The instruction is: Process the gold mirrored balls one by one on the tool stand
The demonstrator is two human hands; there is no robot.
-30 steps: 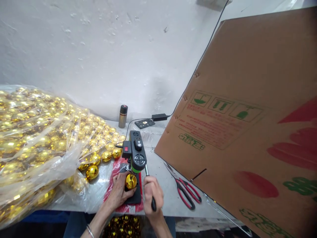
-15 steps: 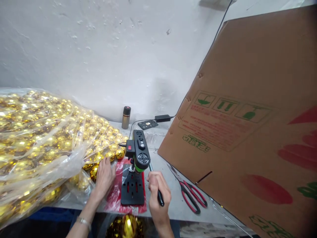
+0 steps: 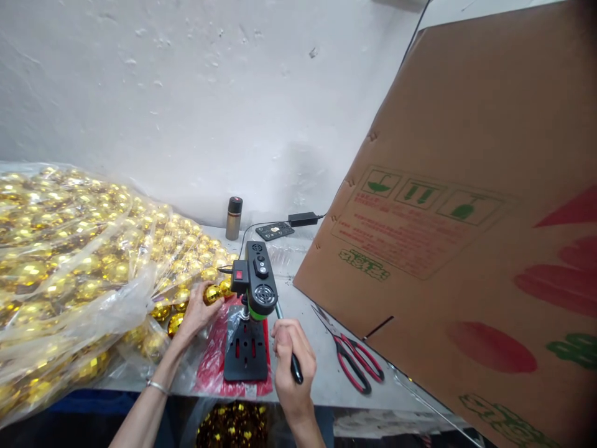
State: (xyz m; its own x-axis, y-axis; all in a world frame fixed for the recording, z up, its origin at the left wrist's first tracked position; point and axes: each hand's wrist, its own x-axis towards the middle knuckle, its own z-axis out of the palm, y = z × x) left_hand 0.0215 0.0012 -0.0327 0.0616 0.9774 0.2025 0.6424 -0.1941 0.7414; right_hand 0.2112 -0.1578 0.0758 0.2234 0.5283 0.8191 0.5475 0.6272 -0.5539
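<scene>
My left hand (image 3: 201,309) is closed on a shiny gold mirror-ball bauble (image 3: 213,294) at the front edge of a heap of gold baubles (image 3: 112,242) under clear plastic. My right hand (image 3: 295,354) is wrapped round a slim stick-like tool (image 3: 296,369) with a black end and a pale shaft; its exact kind I cannot make out. Between the hands stands a small black device (image 3: 261,277) with round vents and a red switch, mounted on a slotted black base plate (image 3: 247,356). The tool's far end is hidden behind the device.
Red plastic sheet (image 3: 209,367) lies under the base. Red-handled scissors (image 3: 357,361) lie to the right, beside a large cardboard box (image 3: 420,149). A bottle (image 3: 234,218), a dark flat pad (image 3: 275,231) and a power adapter (image 3: 303,218) are near the wall. More gold baubles (image 3: 233,426) sit below the table edge.
My left hand has moved slightly forward and taken hold of a gold bauble. A large gold bauble seen below the table edge earlier no longer stands out there. My right hand keeps its grip.
</scene>
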